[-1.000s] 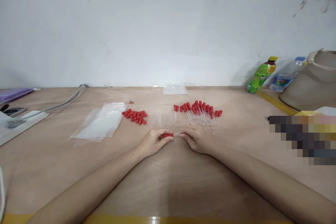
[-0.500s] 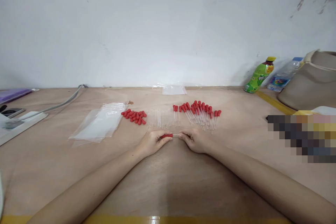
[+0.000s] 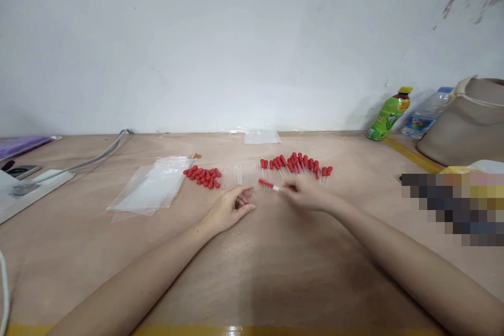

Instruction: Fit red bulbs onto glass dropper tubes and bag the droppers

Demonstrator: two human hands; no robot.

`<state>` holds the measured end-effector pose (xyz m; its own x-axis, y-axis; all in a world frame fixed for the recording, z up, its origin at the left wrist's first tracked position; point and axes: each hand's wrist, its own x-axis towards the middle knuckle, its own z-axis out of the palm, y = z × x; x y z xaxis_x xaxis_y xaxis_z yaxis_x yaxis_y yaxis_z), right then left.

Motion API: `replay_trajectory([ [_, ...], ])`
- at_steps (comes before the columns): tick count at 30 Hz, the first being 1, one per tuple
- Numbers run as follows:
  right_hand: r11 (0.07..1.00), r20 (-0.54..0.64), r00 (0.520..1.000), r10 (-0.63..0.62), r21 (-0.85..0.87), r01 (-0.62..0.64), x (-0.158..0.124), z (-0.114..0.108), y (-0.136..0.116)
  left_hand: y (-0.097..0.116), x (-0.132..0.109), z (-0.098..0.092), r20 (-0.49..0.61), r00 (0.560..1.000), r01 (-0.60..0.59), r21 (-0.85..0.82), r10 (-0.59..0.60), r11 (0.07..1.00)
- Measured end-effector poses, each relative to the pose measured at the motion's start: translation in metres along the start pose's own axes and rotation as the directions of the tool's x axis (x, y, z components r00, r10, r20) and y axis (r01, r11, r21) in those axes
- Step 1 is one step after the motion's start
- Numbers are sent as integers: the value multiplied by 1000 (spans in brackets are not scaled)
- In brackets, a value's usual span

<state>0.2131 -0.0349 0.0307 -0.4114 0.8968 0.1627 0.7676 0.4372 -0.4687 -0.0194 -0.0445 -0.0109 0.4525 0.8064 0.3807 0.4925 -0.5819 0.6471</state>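
My right hand [image 3: 305, 191] is closed on the glass tube of a dropper [image 3: 266, 183], whose red rubber bulb points left. Just left of it, my left hand [image 3: 232, 207] holds nothing; its thumb and fingers are apart. Beyond the left hand lies a row of clear glass tubes [image 3: 239, 175]. A pile of loose red rubber bulbs [image 3: 205, 176] sits at the left end of that row. Several droppers with red bulbs [image 3: 301, 160] lie fanned out behind my right hand, which hides some of their tubes.
Clear plastic bags [image 3: 153, 186] lie at the left, with a small bag [image 3: 262, 137] near the wall. A grey cable [image 3: 98, 153] crosses the far left. At the back right stand a green bottle [image 3: 389, 115], a water bottle [image 3: 427, 113] and a beige container [image 3: 464, 121].
My left hand has let go of the dropper's red bulb and opened. My right hand has moved up and slightly right, carrying the dropper away from the left hand.
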Motion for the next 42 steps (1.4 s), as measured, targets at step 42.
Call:
replay_trajectory([
  [42, 828, -263, 876, 404, -303, -472, 64, 31, 3, 4, 2, -5, 104, 993, -64, 98, 54, 993],
])
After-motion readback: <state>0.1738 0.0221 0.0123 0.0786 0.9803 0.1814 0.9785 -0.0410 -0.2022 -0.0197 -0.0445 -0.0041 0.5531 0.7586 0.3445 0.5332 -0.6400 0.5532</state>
